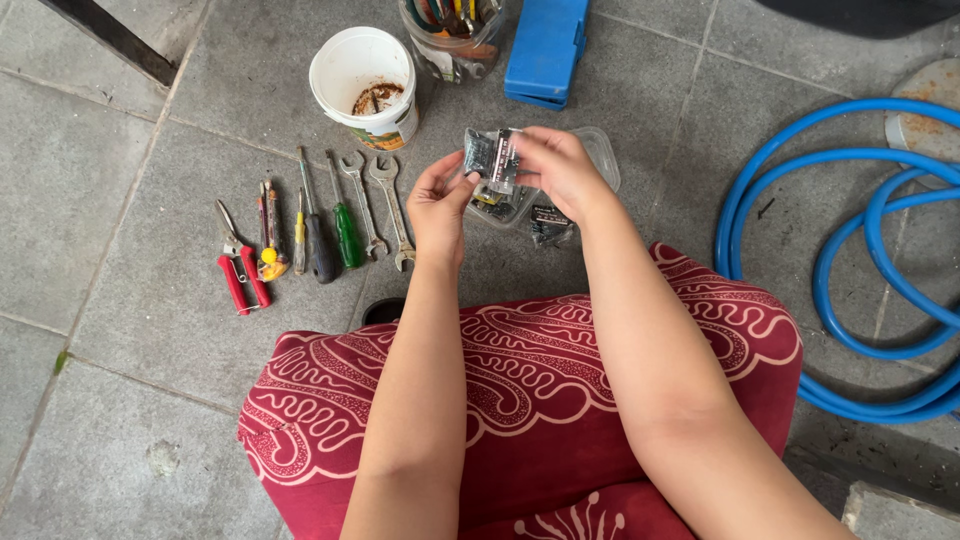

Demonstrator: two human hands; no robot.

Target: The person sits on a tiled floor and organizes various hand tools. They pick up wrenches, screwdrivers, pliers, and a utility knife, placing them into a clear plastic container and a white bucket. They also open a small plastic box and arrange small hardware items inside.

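Small clear packet (490,157) of dark parts held up between both hands, above clear plastic tray (600,150) on grey tiled floor (130,300)

Right hand (558,170) pinches packet's top right edge, thumb and fingers pressed on it; left hand (440,200) pinches lower left corner, fingertips together

Packet's long axis near upright, slightly tilted; both hands touch it, right covers more

More dark packets (548,222) lie in and just beside tray

White bucket (365,72) with label band far left, blue case (545,45) beyond, row of hand tools (320,225) left, blue hose (850,250) right

Both forearms extended forward; left hand (438,203) and right hand (560,170) raised close together, fingers pinched.
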